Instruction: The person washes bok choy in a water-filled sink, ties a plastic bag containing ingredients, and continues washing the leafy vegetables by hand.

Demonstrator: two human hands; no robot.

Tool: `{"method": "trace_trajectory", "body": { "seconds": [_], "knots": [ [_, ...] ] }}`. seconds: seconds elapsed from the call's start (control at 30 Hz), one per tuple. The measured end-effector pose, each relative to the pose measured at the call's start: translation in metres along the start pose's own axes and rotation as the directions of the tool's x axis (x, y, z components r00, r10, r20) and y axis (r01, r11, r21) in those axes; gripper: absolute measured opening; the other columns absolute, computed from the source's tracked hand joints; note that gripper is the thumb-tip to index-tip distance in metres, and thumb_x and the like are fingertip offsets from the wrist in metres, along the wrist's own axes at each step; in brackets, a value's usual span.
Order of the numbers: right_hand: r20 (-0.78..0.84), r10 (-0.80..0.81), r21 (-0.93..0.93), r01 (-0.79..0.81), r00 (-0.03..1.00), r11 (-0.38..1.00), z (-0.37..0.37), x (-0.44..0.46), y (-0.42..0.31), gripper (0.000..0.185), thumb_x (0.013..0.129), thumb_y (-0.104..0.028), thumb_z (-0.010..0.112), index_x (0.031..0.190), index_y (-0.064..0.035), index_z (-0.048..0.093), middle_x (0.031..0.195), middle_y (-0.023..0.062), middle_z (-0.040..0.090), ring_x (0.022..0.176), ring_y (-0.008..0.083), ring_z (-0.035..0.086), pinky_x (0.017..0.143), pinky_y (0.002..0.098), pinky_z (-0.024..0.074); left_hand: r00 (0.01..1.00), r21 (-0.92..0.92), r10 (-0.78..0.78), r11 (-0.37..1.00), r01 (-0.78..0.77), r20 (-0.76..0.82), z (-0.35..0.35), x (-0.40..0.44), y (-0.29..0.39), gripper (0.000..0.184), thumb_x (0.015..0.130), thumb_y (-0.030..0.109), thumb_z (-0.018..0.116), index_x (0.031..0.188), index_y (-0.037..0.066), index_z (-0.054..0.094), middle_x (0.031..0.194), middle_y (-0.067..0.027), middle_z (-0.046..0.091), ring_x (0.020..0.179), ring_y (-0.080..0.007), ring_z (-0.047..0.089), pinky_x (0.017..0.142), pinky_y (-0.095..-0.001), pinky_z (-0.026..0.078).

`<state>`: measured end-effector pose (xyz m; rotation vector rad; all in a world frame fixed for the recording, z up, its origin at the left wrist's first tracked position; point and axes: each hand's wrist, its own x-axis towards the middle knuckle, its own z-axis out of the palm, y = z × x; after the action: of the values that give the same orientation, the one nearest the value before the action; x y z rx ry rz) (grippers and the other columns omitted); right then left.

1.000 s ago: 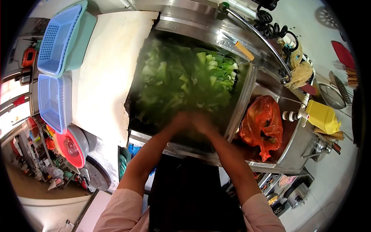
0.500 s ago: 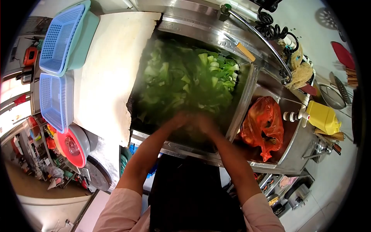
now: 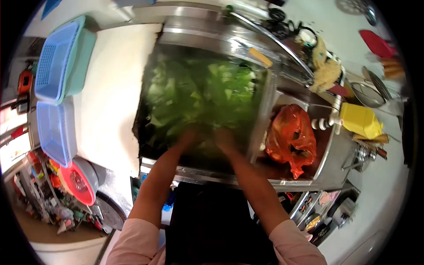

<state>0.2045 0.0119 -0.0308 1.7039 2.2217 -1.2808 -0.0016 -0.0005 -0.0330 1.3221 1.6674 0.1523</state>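
Far left of the water-filled sink basin [image 3: 207, 174], level with its back half, a blue perforated basket [image 3: 55, 62] sits in a green tub [image 3: 81, 64]. Level with the basin's front half is a second blue basket [image 3: 54, 132], and a red bowl [image 3: 78, 183] lies left of the basin's front edge. Between these and the basin is a white board [image 3: 112, 88], its ragged edge running along the basin's left side.

In the basin, leafy greens [image 3: 196, 95] lie under murky green water, brightest toward its back right. The left hand [image 3: 188, 134] and the right hand [image 3: 224, 138] are in the water at the basin's front half, among or beside the greens. Water and blur hide the fingers, so I cannot tell whether they are spread, closed or gripping anything.

An orange-handled tool [image 3: 260, 57] lies across the basin's back right corner, and a metal faucet pipe [image 3: 274, 37] slants beyond it. Right of the basin, a red plastic bag [image 3: 291, 137] lies in the next sink. Farther right of the basin stands a yellow jug [image 3: 358, 120].

Compared with half a second ago, the hands are farther apart, the left one nearer the basin's left side. The greens are more blurred; the bag keeps its place beside the basin.
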Motion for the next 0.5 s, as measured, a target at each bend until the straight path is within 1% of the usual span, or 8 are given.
{"method": "trace_trajectory", "body": {
  "seconds": [0.07, 0.17, 0.23, 0.27, 0.33, 0.4, 0.43, 0.5],
  "knots": [
    [0.047, 0.038, -0.065, -0.034, 0.998, 0.997, -0.088, -0.020, -0.060, 0.020, 0.089, -0.013, 0.054, 0.104, -0.0068, 0.066, 0.094, 0.0193, 0.065, 0.084, 0.0436, 0.061, 0.073, 0.0554, 0.0491, 0.993, 0.423, 0.008, 0.904, -0.057, 0.115, -0.014, 0.005, -0.004, 0.035, 0.097, 0.028, 0.045, 0.127, 0.011, 0.053, 0.092, -0.0219, 0.064, 0.084, -0.0343, 0.063, 0.066, -0.0473, 0.050],
    [0.076, 0.157, -0.078, -0.151, 0.985, 0.985, -0.111, -0.031, -0.092, 0.040, 0.088, -0.023, 0.063, 0.117, 0.0034, 0.056, 0.100, 0.0229, 0.065, 0.091, 0.0391, 0.064, 0.075, 0.0516, 0.0504, 0.984, 0.248, -0.169, 0.957, 0.149, 0.058, -0.041, 0.008, 0.011, 0.042, 0.097, 0.031, 0.044, 0.132, 0.008, 0.050, 0.096, -0.0271, 0.063, 0.090, -0.0405, 0.062, 0.074, -0.0522, 0.049],
    [-0.202, -0.061, -0.005, 0.061, 0.978, 0.998, -0.128, -0.060, -0.100, 0.050, 0.088, -0.022, 0.065, 0.128, 0.0019, 0.050, 0.112, 0.0218, 0.062, 0.095, 0.0403, 0.061, 0.087, 0.0498, 0.0469, 0.975, 0.019, -0.219, 0.975, 0.220, -0.043, -0.049, 0.001, 0.029, 0.049, 0.096, 0.038, 0.048, 0.128, 0.000, 0.049, 0.100, -0.0298, 0.062, 0.094, -0.0459, 0.059, 0.085, -0.0557, 0.044],
    [-0.524, -0.207, -0.055, 0.210, 0.826, 0.976, -0.129, -0.070, -0.095, 0.052, 0.087, -0.021, 0.065, 0.131, -0.0002, 0.049, 0.109, 0.0186, 0.063, 0.091, 0.0379, 0.061, 0.085, 0.0509, 0.0468, 0.989, 0.114, -0.061, 0.991, 0.076, -0.134, -0.048, -0.008, 0.049, 0.050, 0.095, 0.038, 0.049, 0.126, -0.001, 0.050, 0.104, -0.0285, 0.062, 0.097, -0.0462, 0.058, 0.087, -0.0553, 0.044],
    [-0.695, -0.206, -0.110, 0.182, 0.689, 0.977, -0.159, -0.094, -0.097, 0.044, 0.086, -0.018, 0.064, 0.127, -0.0045, 0.055, 0.109, 0.0134, 0.064, 0.092, 0.0348, 0.062, 0.079, 0.0495, 0.0498, 0.897, 0.364, 0.289, 0.917, -0.160, -0.335, -0.044, -0.034, 0.084, 0.046, 0.091, 0.034, 0.056, 0.124, 0.001, 0.053, 0.114, -0.0251, 0.061, 0.104, -0.0453, 0.056, 0.091, -0.0518, 0.044],
    [-0.195, -0.073, -0.029, 0.069, 0.978, 0.997, -0.156, -0.103, -0.065, 0.034, 0.086, -0.016, 0.063, 0.119, -0.0073, 0.062, 0.104, 0.0109, 0.066, 0.088, 0.0320, 0.063, 0.075, 0.0471, 0.0517, 0.829, 0.525, 0.471, 0.808, -0.268, -0.301, -0.035, -0.054, 0.103, 0.038, 0.089, 0.031, 0.057, 0.116, 0.004, 0.061, 0.112, -0.0221, 0.063, 0.103, -0.0422, 0.057, 0.093, -0.0514, 0.042],
    [0.093, -0.004, -0.006, 0.005, 0.996, 1.000, -0.168, -0.108, -0.057, 0.030, 0.086, -0.016, 0.062, 0.115, -0.0087, 0.065, 0.102, 0.0097, 0.067, 0.086, 0.0306, 0.064, 0.072, 0.0459, 0.0527, 0.883, 0.488, 0.347, 0.858, -0.163, -0.317, -0.036, -0.059, 0.109, 0.035, 0.089, 0.030, 0.057, 0.113, 0.006, 0.063, 0.110, -0.0204, 0.064, 0.102, -0.0408, 0.057, 0.093, -0.0507, 0.041],
    [-0.369, 0.003, 0.178, 0.068, 0.930, 0.982, -0.215, -0.136, -0.047, 0.022, 0.086, -0.015, 0.060, 0.105, -0.0103, 0.069, 0.096, 0.0086, 0.068, 0.080, 0.0291, 0.064, 0.069, 0.0442, 0.0535, 0.932, 0.400, 0.076, 0.913, 0.077, -0.353, -0.043, -0.052, 0.125, 0.029, 0.089, 0.029, 0.057, 0.106, 0.008, 0.067, 0.105, -0.0169, 0.066, 0.101, -0.0380, 0.058, 0.095, -0.0494, 0.040]
  ]
}}
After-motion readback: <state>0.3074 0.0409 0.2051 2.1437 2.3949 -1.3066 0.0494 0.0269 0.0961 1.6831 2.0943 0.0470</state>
